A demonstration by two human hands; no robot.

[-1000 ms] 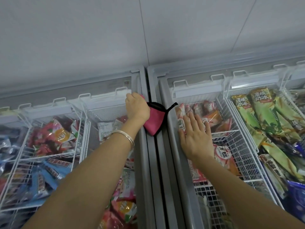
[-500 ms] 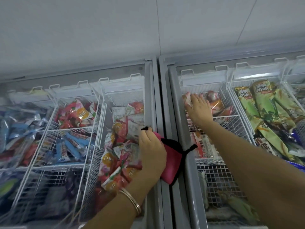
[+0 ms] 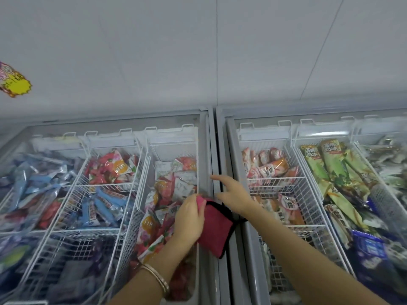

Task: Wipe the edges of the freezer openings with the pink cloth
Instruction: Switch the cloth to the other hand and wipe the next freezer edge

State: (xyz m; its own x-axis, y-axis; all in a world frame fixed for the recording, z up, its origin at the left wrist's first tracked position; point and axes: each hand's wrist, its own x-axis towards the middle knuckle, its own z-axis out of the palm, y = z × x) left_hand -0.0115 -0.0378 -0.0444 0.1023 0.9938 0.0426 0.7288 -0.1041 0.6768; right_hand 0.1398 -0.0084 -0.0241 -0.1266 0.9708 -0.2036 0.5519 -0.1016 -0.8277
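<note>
Head view: mid-wipe on the centre rails, left hand [image 3: 190, 219] with its grip closed on the pink cloth [image 3: 217, 230] lying over the left freezer's right edge [image 3: 206, 155], right hand [image 3: 234, 195] open-fingered just beside it, next probably refolding or regripping the cloth.

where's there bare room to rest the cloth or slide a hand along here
Free: the grey rims between the two freezers, beyond the right hand. The left hand holds the pink cloth nearer on it. Crowded: every wire basket, packed with wrapped ice creams.
</note>
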